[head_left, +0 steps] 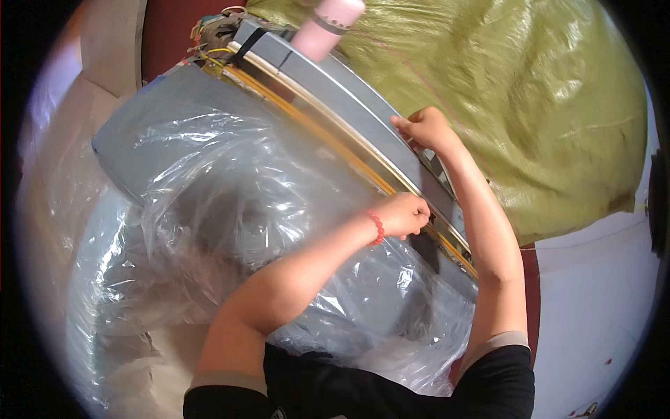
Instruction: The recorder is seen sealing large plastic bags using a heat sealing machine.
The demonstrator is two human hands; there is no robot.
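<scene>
A long grey machine (335, 80) with a pale strip and a yellow rail (314, 129) runs slantwise from the far left down to the right. My left hand (405, 215), with a red bead bracelet (377, 229) at the wrist, is closed over the yellow rail; what its fingers pinch, if anything, is hidden. Farther off, my right hand (427, 129) is at the outer edge of the grey top. Its thumb and fingers are pressed together, and I cannot make out anything between them.
Clear plastic sheeting (258, 181) covers the grey surface nearest me. A pink cylinder with a dark band (324, 35) stands on the far part of the machine. Loose wires (209, 45) bunch at its far left end. Olive-green woven sheeting (530, 105) lies beyond.
</scene>
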